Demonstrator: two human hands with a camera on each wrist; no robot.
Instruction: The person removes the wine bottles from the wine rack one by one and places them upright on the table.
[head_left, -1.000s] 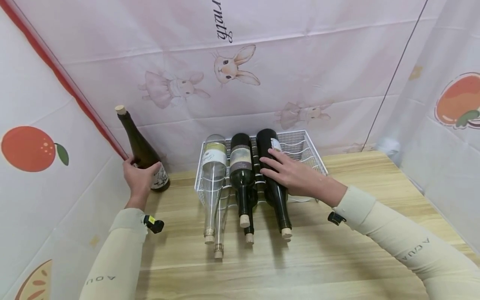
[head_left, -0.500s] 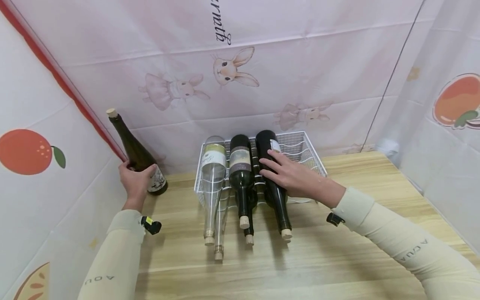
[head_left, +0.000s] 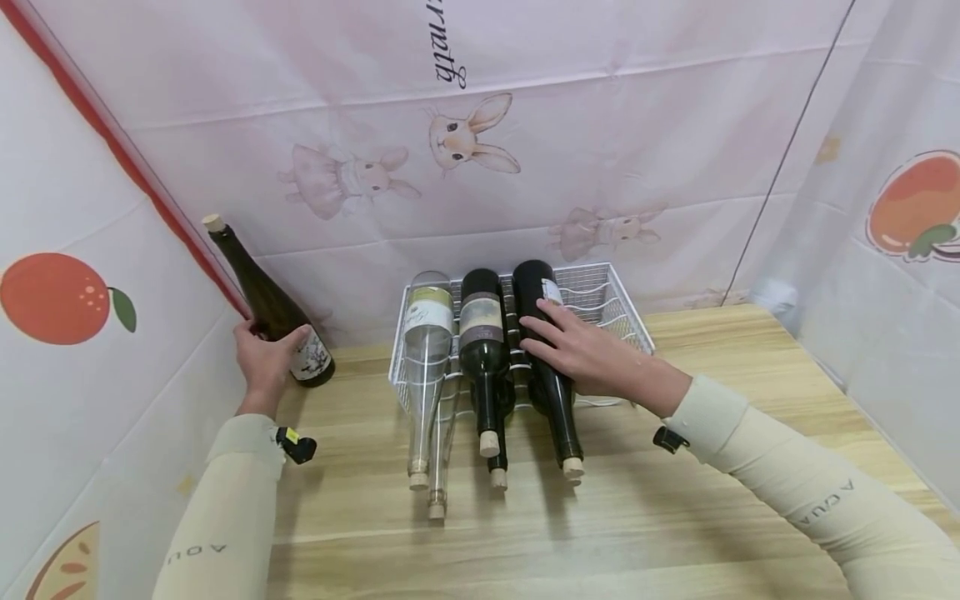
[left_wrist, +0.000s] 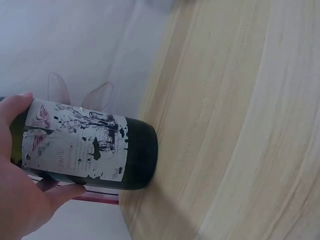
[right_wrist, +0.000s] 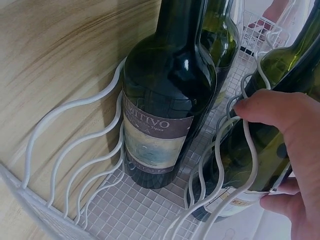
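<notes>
My left hand (head_left: 264, 360) grips a green wine bottle (head_left: 251, 275) round its body, near the back left of the table. The bottle is corked and its neck points up; in the left wrist view, its worn white label (left_wrist: 77, 142) shows, with the base at the tabletop. My right hand (head_left: 581, 350) holds a dark wine bottle (head_left: 553, 400) lying in a white wire rack (head_left: 633, 312), fingers over its top. The right wrist view shows the thumb (right_wrist: 265, 107) on one side of it, fingertips on the other. Beside it lies a dark Primitivo bottle (right_wrist: 155, 120).
A clear bottle (head_left: 427, 375) lies at the rack's left, with further corked bottles underneath the top row. Wavy wire dividers (right_wrist: 70, 107) separate the slots. Printed cloth walls (head_left: 525, 192) enclose the wooden table (head_left: 480, 558) at the back and sides.
My left hand has shifted slightly left with the green wine bottle, whose neck now sits further left. The right hand and the racked bottles look the same.
</notes>
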